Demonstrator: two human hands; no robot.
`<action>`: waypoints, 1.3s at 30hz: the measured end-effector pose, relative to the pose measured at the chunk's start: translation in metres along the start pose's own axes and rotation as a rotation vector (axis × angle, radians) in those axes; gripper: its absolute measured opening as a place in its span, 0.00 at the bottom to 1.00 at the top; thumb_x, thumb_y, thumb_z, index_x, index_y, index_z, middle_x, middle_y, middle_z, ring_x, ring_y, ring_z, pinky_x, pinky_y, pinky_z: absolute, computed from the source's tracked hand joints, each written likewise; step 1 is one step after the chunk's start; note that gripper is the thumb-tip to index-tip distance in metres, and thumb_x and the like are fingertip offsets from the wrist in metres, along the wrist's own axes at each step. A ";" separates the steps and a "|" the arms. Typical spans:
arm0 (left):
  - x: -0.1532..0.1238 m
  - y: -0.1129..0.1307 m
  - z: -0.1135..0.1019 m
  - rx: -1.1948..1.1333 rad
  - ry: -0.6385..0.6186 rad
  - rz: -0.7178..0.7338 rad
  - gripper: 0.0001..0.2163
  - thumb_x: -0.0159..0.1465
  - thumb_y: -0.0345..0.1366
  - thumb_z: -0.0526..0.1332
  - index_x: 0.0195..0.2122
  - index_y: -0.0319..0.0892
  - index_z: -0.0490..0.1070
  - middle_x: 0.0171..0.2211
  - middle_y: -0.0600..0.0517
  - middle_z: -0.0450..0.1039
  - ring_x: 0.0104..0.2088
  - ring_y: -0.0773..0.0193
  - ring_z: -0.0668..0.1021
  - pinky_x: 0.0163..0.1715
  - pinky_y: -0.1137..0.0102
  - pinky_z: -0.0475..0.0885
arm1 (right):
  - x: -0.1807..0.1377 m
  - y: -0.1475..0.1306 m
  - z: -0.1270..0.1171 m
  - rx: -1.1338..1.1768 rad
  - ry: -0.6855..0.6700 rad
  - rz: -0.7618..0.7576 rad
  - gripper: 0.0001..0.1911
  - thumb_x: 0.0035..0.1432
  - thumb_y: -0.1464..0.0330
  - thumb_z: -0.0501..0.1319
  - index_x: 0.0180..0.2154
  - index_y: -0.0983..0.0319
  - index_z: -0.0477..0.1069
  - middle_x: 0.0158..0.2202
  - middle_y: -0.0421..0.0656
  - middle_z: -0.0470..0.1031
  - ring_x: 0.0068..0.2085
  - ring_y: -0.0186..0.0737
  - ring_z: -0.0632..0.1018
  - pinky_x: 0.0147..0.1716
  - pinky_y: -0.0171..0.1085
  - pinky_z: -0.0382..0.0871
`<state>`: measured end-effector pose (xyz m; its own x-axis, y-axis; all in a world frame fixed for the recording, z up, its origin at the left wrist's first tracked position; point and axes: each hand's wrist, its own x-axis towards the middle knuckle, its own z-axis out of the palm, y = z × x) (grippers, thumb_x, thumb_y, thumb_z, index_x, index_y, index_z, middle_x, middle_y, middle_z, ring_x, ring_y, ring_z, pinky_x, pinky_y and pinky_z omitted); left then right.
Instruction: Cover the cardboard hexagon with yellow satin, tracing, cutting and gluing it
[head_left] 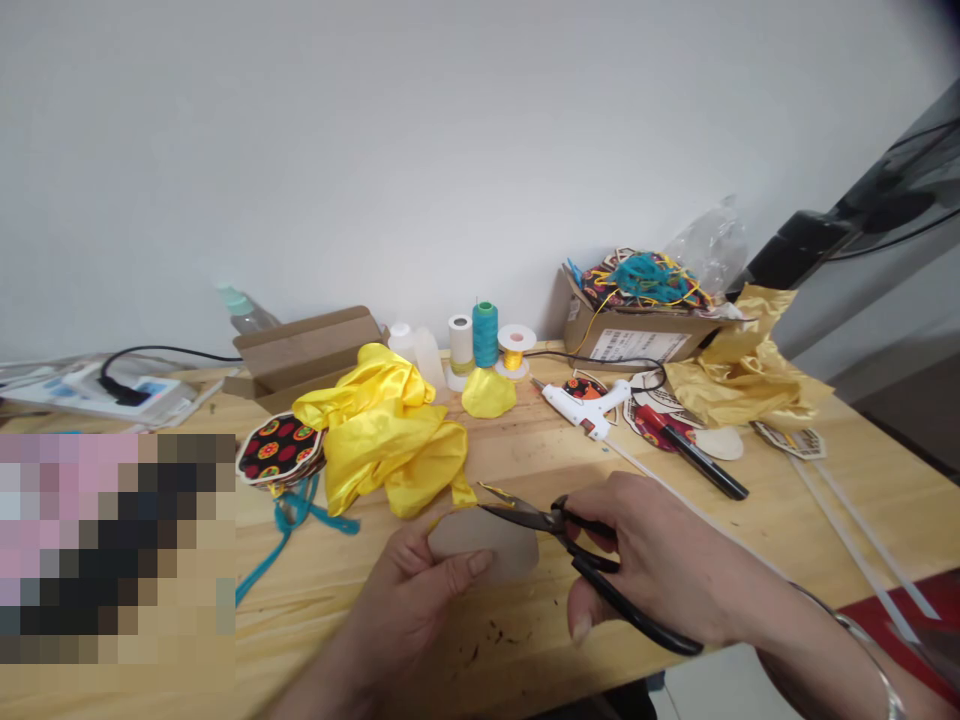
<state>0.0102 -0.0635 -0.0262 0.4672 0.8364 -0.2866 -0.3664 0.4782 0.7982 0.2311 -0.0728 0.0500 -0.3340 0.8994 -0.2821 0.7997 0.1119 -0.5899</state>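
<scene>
My left hand (409,590) pinches a flat greyish-white template (487,548) with cut corners, thumb on top and fingers underneath. Along the template's far edge shows bright yellow satin fabric (394,440), which lies bunched just beyond it. In my right hand (652,545) are black-handled scissors (529,517), fingers and thumb through the loops. Their blades are parted at the template's upper edge, with a bit of yellow between the tips. A patterned octagonal piece (281,450) with teal cord (274,548) lies left of the fabric.
Behind stand a teal thread spool (485,335), a yellow thread spool (516,345) and an open cardboard box (307,355). To the right lie a white glue gun (585,408), a black-and-red marker (701,460), gold fabric (735,385) and a filled carton (637,335). The lower left is pixelated.
</scene>
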 end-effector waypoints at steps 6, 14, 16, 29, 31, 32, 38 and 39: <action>-0.002 0.003 0.003 0.018 0.015 0.001 0.11 0.53 0.35 0.71 0.39 0.44 0.81 0.33 0.49 0.83 0.38 0.54 0.81 0.42 0.63 0.74 | -0.002 0.000 0.002 0.016 -0.001 0.019 0.24 0.44 0.56 0.72 0.20 0.61 0.60 0.19 0.33 0.57 0.25 0.31 0.57 0.20 0.32 0.48; -0.003 0.003 0.004 0.024 0.032 0.015 0.10 0.53 0.35 0.71 0.37 0.42 0.81 0.32 0.48 0.83 0.37 0.55 0.82 0.40 0.65 0.75 | 0.002 0.003 0.006 0.038 0.028 0.033 0.26 0.43 0.54 0.71 0.18 0.61 0.58 0.17 0.33 0.55 0.23 0.31 0.57 0.20 0.32 0.47; -0.002 0.002 0.003 0.026 0.027 0.012 0.09 0.53 0.35 0.71 0.36 0.42 0.81 0.32 0.48 0.83 0.37 0.55 0.82 0.40 0.65 0.75 | 0.003 0.005 0.008 0.049 0.037 0.043 0.25 0.45 0.53 0.69 0.17 0.61 0.58 0.17 0.33 0.56 0.23 0.31 0.56 0.20 0.32 0.47; 0.001 0.005 0.003 -0.161 0.035 0.032 0.10 0.53 0.31 0.72 0.37 0.45 0.82 0.31 0.51 0.83 0.34 0.61 0.83 0.33 0.74 0.76 | 0.011 0.032 0.021 -0.455 0.143 0.316 0.18 0.54 0.53 0.63 0.28 0.62 0.75 0.28 0.49 0.80 0.30 0.49 0.79 0.24 0.37 0.54; 0.002 0.004 0.002 -0.168 0.034 0.039 0.10 0.53 0.31 0.71 0.37 0.45 0.82 0.32 0.52 0.83 0.34 0.62 0.82 0.34 0.75 0.76 | 0.012 0.032 0.025 -0.490 0.107 0.328 0.15 0.55 0.56 0.63 0.29 0.62 0.76 0.30 0.50 0.81 0.32 0.52 0.80 0.25 0.37 0.56; 0.002 0.003 0.001 -0.165 0.033 0.044 0.10 0.53 0.31 0.71 0.37 0.46 0.82 0.32 0.52 0.83 0.34 0.62 0.82 0.34 0.74 0.76 | 0.012 0.032 0.027 -0.498 0.103 0.322 0.13 0.55 0.58 0.63 0.30 0.63 0.76 0.30 0.50 0.81 0.33 0.52 0.81 0.25 0.37 0.58; 0.001 0.003 0.003 -0.086 0.019 0.067 0.10 0.55 0.32 0.70 0.40 0.45 0.81 0.34 0.51 0.83 0.38 0.60 0.82 0.39 0.71 0.75 | 0.016 0.027 0.022 -0.497 0.096 0.263 0.07 0.57 0.67 0.61 0.34 0.64 0.75 0.34 0.50 0.81 0.36 0.51 0.80 0.34 0.41 0.67; 0.001 0.003 0.003 -0.070 0.020 0.066 0.10 0.55 0.32 0.70 0.40 0.45 0.81 0.35 0.51 0.83 0.38 0.60 0.82 0.40 0.70 0.75 | 0.017 0.026 0.021 -0.484 0.105 0.263 0.07 0.58 0.67 0.61 0.34 0.64 0.75 0.34 0.50 0.80 0.36 0.51 0.80 0.35 0.42 0.68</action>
<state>0.0119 -0.0626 -0.0226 0.4248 0.8713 -0.2457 -0.4511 0.4390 0.7770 0.2361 -0.0639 0.0138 -0.0611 0.9576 -0.2815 0.9954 0.0375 -0.0882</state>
